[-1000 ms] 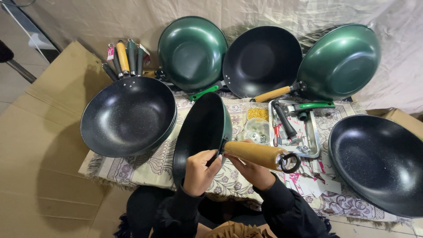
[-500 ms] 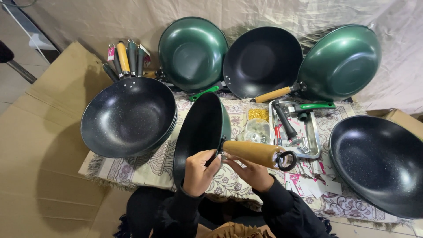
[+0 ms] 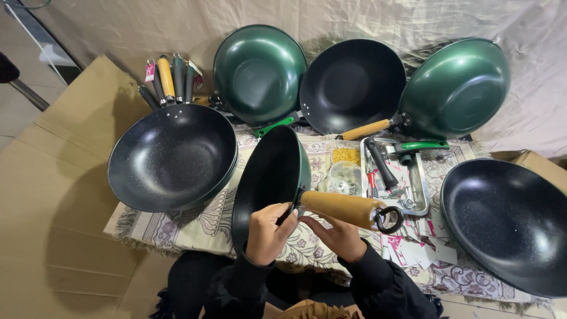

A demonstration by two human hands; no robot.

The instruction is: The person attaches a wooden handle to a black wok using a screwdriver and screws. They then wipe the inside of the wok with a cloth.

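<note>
1. Nearest the camera, the person's left hand (image 3: 267,231) is closed at the joint where the handle meets the rim of a dark non-stick wok with a green outside (image 3: 269,180); what its fingers pinch cannot be made out.
2. Just beside it, the right hand (image 3: 338,234) cups the rounded tan wooden handle (image 3: 341,208) from below, fingers curled on it.
3. Compared with a second ago, the wok stands tilted on edge much as it did and the hands have barely shifted, so the work at the joint seems ongoing.
4. Beyond, on the patterned cloth (image 3: 195,224), lie a metal tray of loose handles (image 3: 413,195) and a stack of black speckled woks (image 3: 171,156).
5. Farthest, three more woks (image 3: 354,82) lean against the backdrop.
</note>
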